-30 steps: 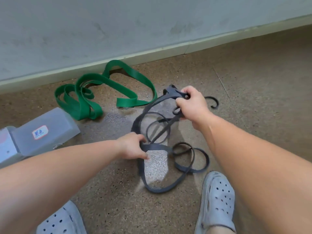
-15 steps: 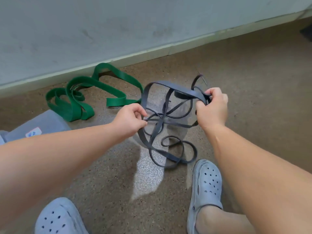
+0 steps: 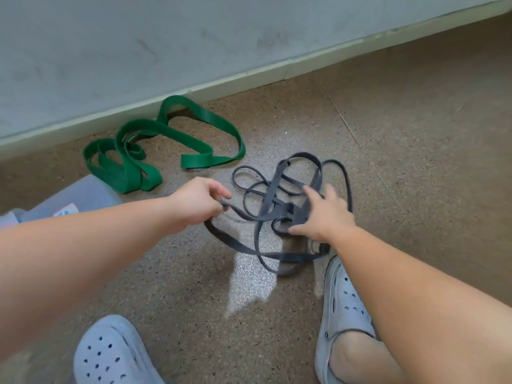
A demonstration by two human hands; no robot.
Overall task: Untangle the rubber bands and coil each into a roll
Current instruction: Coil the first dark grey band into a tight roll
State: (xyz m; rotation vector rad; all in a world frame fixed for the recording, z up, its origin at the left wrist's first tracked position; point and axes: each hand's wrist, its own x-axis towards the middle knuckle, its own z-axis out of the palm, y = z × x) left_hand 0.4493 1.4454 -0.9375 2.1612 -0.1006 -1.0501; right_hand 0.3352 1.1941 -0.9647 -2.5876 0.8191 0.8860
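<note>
Reaches in from the left with the left hand (image 3: 199,202), forearm nearly level above the floor (image 3: 415,162), back of the hand turned up. Curls the fingers (image 3: 219,193) in toward the thumb and pinches a single strand of the grey rubber band (image 3: 273,187) at the left side of its tangle. Below that pinch, sags down and to the right in one long loop along the floor, ending just beside the toe of the right clog (image 3: 343,300).

Comes in from the lower right with the right hand (image 3: 324,214), forearm sloping upward, palm down, laid on top of the right half of the same grey tangle. Holds the fingers (image 3: 309,193) straight and spread apart, a little blurred, closed round nothing that can be made out. Sticks the thumb out to the left, beside the knot of crossed strands. Cannot tell whether any strand is caught under the palm.

Between the two hands, crosses over itself several times. Beyond the fingertips, fans out in loose loops toward the far edge of the floor, with one thin strand curving round the outer side of the right hand.

Well apart from both hands, toward the far left of the floor and close under the skirting (image 3: 249,81): the green rubber band (image 3: 199,161), in slack folds, untouched. Just beside its near end, at the left edge, a translucent plastic box (image 3: 83,194). At the near edge, the left clog (image 3: 110,353).
</note>
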